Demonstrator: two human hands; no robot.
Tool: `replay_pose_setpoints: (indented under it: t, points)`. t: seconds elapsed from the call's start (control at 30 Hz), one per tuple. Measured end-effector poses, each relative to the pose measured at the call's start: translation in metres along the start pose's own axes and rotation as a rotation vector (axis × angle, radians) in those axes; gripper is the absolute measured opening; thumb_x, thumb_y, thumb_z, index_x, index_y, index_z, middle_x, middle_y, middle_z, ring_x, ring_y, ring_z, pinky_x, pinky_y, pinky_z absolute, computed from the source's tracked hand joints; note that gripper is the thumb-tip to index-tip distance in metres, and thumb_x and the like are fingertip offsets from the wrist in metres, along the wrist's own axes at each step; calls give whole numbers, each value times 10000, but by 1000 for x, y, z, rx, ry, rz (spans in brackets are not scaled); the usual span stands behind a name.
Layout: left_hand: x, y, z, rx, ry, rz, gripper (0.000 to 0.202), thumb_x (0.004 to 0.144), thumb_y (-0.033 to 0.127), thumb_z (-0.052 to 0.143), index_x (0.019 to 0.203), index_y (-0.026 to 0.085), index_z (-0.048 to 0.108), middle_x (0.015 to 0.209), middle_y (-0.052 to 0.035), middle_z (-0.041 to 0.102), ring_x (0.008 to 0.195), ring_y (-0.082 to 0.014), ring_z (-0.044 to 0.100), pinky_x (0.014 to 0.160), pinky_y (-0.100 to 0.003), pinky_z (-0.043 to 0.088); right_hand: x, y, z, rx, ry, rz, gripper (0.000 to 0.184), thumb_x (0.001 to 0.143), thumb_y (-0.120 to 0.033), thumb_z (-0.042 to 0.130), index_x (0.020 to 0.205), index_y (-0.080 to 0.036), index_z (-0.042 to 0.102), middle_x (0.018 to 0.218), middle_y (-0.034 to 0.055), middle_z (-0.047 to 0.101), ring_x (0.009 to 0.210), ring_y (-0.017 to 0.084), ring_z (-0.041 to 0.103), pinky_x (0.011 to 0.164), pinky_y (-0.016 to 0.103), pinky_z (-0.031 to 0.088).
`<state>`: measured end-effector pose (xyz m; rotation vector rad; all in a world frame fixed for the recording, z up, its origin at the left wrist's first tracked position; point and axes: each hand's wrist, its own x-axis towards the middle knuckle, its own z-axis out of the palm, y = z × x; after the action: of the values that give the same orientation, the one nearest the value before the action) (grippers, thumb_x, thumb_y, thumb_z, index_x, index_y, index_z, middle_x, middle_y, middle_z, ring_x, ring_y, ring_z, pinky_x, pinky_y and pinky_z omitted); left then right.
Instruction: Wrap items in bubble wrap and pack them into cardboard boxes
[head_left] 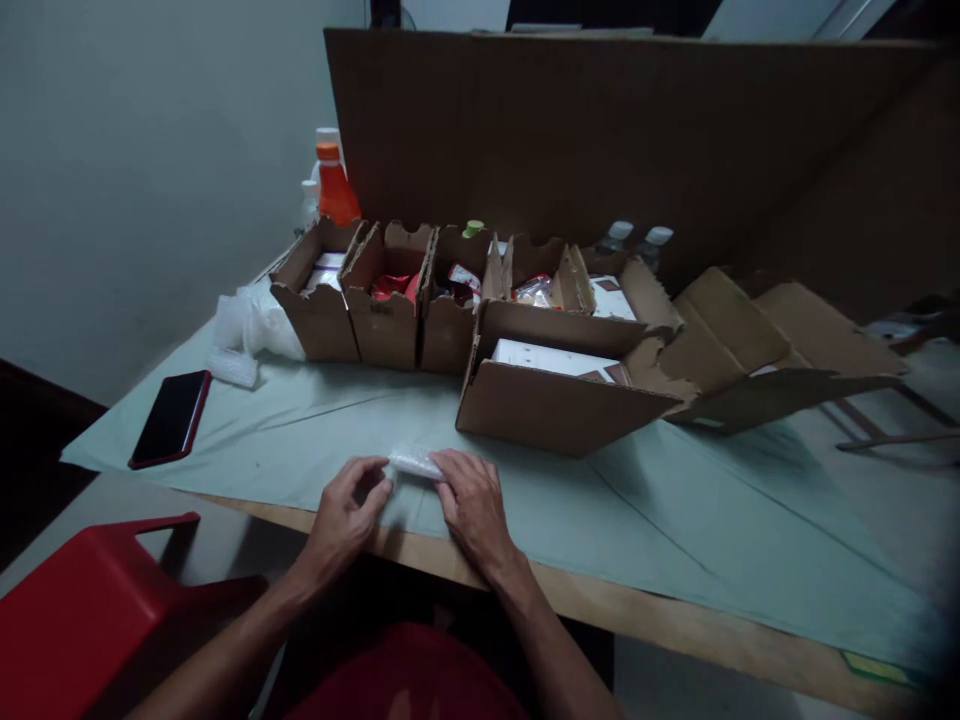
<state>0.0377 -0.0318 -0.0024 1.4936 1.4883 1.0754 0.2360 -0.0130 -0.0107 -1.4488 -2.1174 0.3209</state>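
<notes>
A small bubble-wrap packet [415, 462] lies near the front edge of the table, between my two hands. My right hand [474, 502] has its fingers wrapped over the packet's right end, with the thumb below. At the left end, my left hand [349, 508] is curled, its thumb and index finger pinched close to the edge of the wrap. What the packet contains, if anything, cannot be made out.
Cardboard bins [386, 325] with packaged goods line the back; another bin [555, 405] holding a white box stands in front. Loose bubble wrap [259, 318] and a phone [171, 418] lie left. An orange bottle [337, 190] is behind. A red stool [97, 610] stands below.
</notes>
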Motion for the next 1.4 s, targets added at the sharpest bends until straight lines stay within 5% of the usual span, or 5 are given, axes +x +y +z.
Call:
replay_pose_setpoints:
  t: [0.5,0.83,0.97,1.17,1.4]
  points:
    - [-18,17,48,-693,-330,-352,419,732,479,817,931,148,652,762,5,611,692,-126,519,659,-228,416,-74,10,-35,1050,91,470,377,947,-483,556,1194,-202,603,997,99,745,842,234,726,721,327,588]
    - [-2,37,75,-975,-486,-595,422,631,445,874,811,115,683,731,-35,651,656,-140,571,645,-251,444,-82,1,-80,-165,207,-377,573,839,-64,526,1379,-254,556,1396,130,607,1279,310,561,969,475,509]
    - [0,35,78,-825,-593,-459,476,809,593,680,720,127,642,623,-32,605,557,-131,530,554,-255,405,-66,6,-92,4,200,-332,475,857,-42,461,1251,-238,641,1131,75,747,1014,222,690,826,360,562]
    - [59,46,64,-404,-60,42,436,828,479,672,1140,183,601,1116,-102,675,1016,-231,635,856,-343,499,-52,29,-175,308,478,237,219,886,-354,684,1089,-288,733,971,36,776,799,204,729,666,278,597]
    - [118,22,123,-176,-45,313,872,735,319,701,1508,175,326,1526,-193,416,1409,-353,403,1143,-544,345,57,33,-217,375,578,222,359,815,-458,721,1081,-216,725,1008,72,740,851,224,686,724,351,576]
